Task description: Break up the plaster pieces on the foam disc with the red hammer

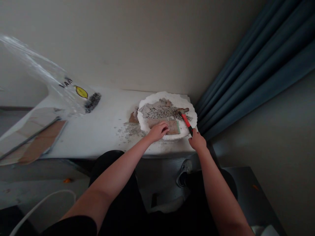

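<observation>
1. On the white table (98, 134), near its right end: rough-rimmed white dish (142, 124) bearing grey rubble (157, 112) and, toward the wearer, a brown slab (175, 128).
2. Left hand (158, 131) lies over the slab, fingers bent and close together; cannot tell whether they pinch it or merely rest on it. Right hand (198, 141) has its fingers wrapped round the black end of a red-and-black hammer (187, 121), whose head is low at the rubble.
3. Main risk, judged: bruised left fingers. Cause would be a stroke that glances off loose lumps or strays toward the wearer.
4. Second risk: slab skidding or cracking, if the left hand gives it too little support on a gritty bed.
5. Third: chips thrown over the rim, the dish being shallow-looking. Grey crumbs (131, 129) already lie on the table just beside it.
6. Textures: rubble mixed, coarse gravelly bits with paler flat flakes. Slab roughly rectangular, matt, speckled, with a green strip at its right end; composition uncertain.
7. Dish roundish, edge ragged. Hammer head brownish, rusty in look.
8. Well left: clear, creased plastic bag (81, 92), yellow print, dark granular contents at its bottom.
</observation>
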A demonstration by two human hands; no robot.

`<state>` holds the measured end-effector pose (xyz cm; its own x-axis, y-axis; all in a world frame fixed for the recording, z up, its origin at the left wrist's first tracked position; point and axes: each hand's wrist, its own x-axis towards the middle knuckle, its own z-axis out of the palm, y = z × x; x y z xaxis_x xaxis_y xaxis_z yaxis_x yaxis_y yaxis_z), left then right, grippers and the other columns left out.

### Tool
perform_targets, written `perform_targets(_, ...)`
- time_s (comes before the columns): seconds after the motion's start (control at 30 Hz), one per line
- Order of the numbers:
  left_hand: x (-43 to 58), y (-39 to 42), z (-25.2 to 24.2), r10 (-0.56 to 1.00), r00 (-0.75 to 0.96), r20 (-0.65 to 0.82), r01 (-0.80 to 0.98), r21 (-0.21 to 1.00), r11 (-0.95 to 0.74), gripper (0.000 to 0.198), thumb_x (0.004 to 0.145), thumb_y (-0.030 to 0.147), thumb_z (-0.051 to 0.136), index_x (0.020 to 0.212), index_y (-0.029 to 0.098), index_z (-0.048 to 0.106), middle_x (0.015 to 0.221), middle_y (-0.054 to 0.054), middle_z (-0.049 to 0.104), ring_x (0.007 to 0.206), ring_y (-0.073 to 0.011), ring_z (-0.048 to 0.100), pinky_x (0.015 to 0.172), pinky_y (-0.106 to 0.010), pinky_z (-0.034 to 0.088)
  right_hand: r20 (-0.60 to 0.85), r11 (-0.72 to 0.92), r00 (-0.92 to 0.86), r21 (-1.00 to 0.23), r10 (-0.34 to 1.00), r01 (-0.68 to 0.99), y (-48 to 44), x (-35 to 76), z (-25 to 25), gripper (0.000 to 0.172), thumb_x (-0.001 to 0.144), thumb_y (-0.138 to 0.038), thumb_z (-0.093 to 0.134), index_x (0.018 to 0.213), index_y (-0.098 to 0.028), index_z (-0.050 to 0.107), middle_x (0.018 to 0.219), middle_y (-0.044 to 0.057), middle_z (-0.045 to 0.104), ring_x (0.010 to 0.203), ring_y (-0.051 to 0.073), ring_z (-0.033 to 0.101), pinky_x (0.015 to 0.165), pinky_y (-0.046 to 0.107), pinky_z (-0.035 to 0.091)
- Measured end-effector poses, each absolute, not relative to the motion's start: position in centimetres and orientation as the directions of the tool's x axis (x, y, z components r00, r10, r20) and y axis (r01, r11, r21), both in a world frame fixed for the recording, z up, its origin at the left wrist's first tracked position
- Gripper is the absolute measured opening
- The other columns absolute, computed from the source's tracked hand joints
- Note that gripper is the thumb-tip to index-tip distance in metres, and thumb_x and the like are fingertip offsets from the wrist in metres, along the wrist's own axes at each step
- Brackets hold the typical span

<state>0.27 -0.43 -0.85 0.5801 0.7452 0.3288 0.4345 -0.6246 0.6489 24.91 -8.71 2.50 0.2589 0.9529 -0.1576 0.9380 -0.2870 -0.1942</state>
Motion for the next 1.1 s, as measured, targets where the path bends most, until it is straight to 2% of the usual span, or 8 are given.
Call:
perform_targets(0.2, 0.6, -0.7, -0.9, 0.767, 0.547, 0.337, 0.464, 0.64, -0.612, 0.014, 0.091, 0.028, 0.051, 0.084, 0.018, 0.059, 0.096, -0.006, 0.063, 0.089, -0.0187, 0.06, 0.084, -0.035, 0.049, -0.07, -0.299, 0.291, -0.279, 0.954, 0.913, -9.4, 23.8, 4.0, 0.043, 0.093, -0.03, 0.048, 0.134, -0.017, 0.05, 0.107, 0.015, 0.069, 0.098, 0.028, 0.067, 0.082, 0.037, 0.05)
perform_targets(0.27, 0.7, -0.8, -0.9, 0.771, 0.542, 0.334, 0.473, 0.637, -0.608, 0.014, 0.091, 0.027, 0.05, 0.085, 0.018, 0.059, 0.096, -0.006, 0.062, 0.087, -0.0186, 0.06, 0.083, -0.035, 0.049, -0.014, -0.247, 0.266, -0.418, 0.964, 0.874, -11.2, 23.8, 4.6, 0.044, 0.093, -0.032, 0.046, 0.132, -0.015, 0.052, 0.105, 0.013, 0.07, 0.096, 0.027, 0.067, 0.081, 0.036, 0.052)
perform_targets(0.33, 0.8, -0.9, -0.9, 0.778, 0.535, 0.329, 0.49, 0.629, -0.603, 0.015, 0.091, 0.028, 0.05, 0.086, 0.018, 0.06, 0.096, -0.007, 0.062, 0.085, -0.0187, 0.06, 0.082, -0.035, 0.049, 0.058, -0.148, 0.23, -0.608, 0.972, 0.78, -13.6, 23.5, 5.2, 0.047, 0.093, -0.035, 0.045, 0.134, -0.013, 0.051, 0.102, 0.012, 0.071, 0.091, 0.026, 0.068, 0.079, 0.037, 0.054)
perform_targets(0.43, 0.9, -0.9, -1.1, 0.792, 0.521, 0.318, 0.525, 0.612, -0.592, 0.015, 0.091, 0.029, 0.051, 0.086, 0.018, 0.06, 0.093, -0.007, 0.061, 0.082, -0.019, 0.06, 0.079, -0.034, 0.049, 0.117, -0.031, 0.168, -0.726, 0.979, 0.686, -17.7, 22.2, 6.0, 0.053, 0.094, -0.037, 0.044, 0.144, -0.017, 0.044, 0.11, 0.011, 0.07, 0.097, 0.025, 0.068, 0.084, 0.039, 0.055)
perform_targets(0.57, 1.1, -1.0, -1.4, 0.791, 0.516, 0.329, 0.54, 0.593, -0.598, 0.015, 0.091, 0.03, 0.052, 0.086, 0.019, 0.06, 0.093, -0.006, 0.061, 0.081, -0.0187, 0.06, 0.076, -0.032, 0.049, 0.169, 0.082, 0.079, -0.772, 0.982, 0.63, -21.5, 19.6, 6.8, 0.055, 0.094, -0.032, 0.046, 0.149, -0.022, 0.041, 0.134, 0.01, 0.061, 0.125, 0.025, 0.057, 0.103, 0.042, 0.047)
perform_targets(0.63, 1.1, -1.0, -1.4, 0.79, 0.512, 0.339, 0.536, 0.593, -0.601, 0.014, 0.09, 0.029, 0.052, 0.085, 0.019, 0.06, 0.093, -0.007, 0.062, 0.082, -0.019, 0.061, 0.077, -0.032, 0.049, 0.16, 0.091, 0.059, -0.785, 0.985, 0.612, -22.4, 18.5, 7.0, 0.057, 0.095, -0.03, 0.046, 0.151, -0.021, 0.037, 0.14, 0.01, 0.057, 0.132, 0.024, 0.051, 0.107, 0.042, 0.044)
perform_targets(0.9, 1.3, -1.2, -1.4, 0.795, 0.492, 0.356, 0.529, 0.602, -0.597, 0.015, 0.091, 0.027, 0.051, 0.085, 0.017, 0.062, 0.096, -0.009, 0.065, 0.085, -0.0203, 0.064, 0.081, -0.033, 0.05, 0.093, 0.054, 0.033, -0.796, 0.995, 0.603, -22.2, 17.2, 7.0, 0.059, 0.095, -0.027, 0.047, 0.152, -0.021, 0.037, 0.138, 0.01, 0.059, 0.131, 0.024, 0.053, 0.106, 0.042, 0.045)
perform_targets(1.1, 1.2, -1.3, -1.5, 0.792, 0.502, 0.347, 0.559, 0.568, -0.603, 0.019, 0.092, 0.03, 0.05, 0.087, 0.017, 0.061, 0.095, -0.01, 0.065, 0.081, -0.02, 0.063, 0.077, -0.032, 0.05, 0.085, 0.032, 0.061, -0.8, 0.995, 0.6, -21.9, 16.8, 6.4, 0.056, 0.094, -0.028, 0.047, 0.148, -0.016, 0.042, 0.138, 0.011, 0.059, 0.13, 0.024, 0.054, 0.107, 0.042, 0.044)
